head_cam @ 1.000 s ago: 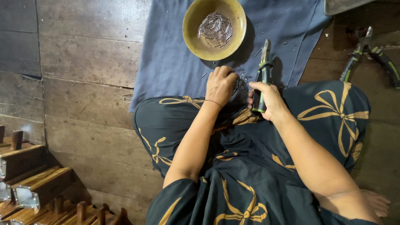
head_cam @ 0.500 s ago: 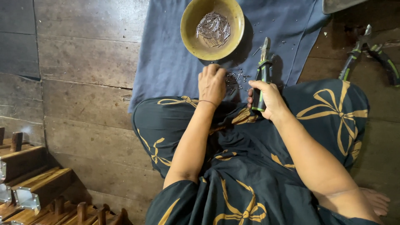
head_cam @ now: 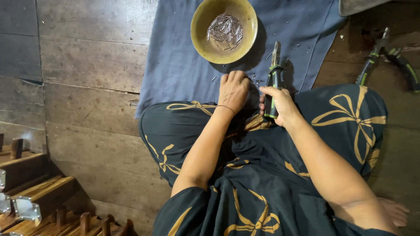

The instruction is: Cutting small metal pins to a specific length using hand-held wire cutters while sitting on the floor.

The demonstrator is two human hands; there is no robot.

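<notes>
Dark, worn wooden floor planks (head_cam: 87, 65) lie under me, with a blue-grey cloth (head_cam: 175, 65) spread over them in front of my crossed legs. My right hand (head_cam: 280, 105) is clamped around the green-and-black handles of a pair of pliers (head_cam: 273, 78), nose pointing away from me over the cloth. My left hand (head_cam: 234, 89) rests knuckles up on the cloth just beside it, fingers curled down among small metal bits (head_cam: 253, 78); whether they pinch one I cannot tell. More of these thin metal pins (head_cam: 225, 28) lie heaped in a yellow-brown bowl (head_cam: 205, 48) just beyond. I judge the pins light, stiff and slippery, best nipped at mid-length between fingertips. A second pair of pliers (head_cam: 389, 57) lies on the planks to the right, well apart. Wooden blocks with metal corners (head_cam: 30, 201) sit at the lower left
</notes>
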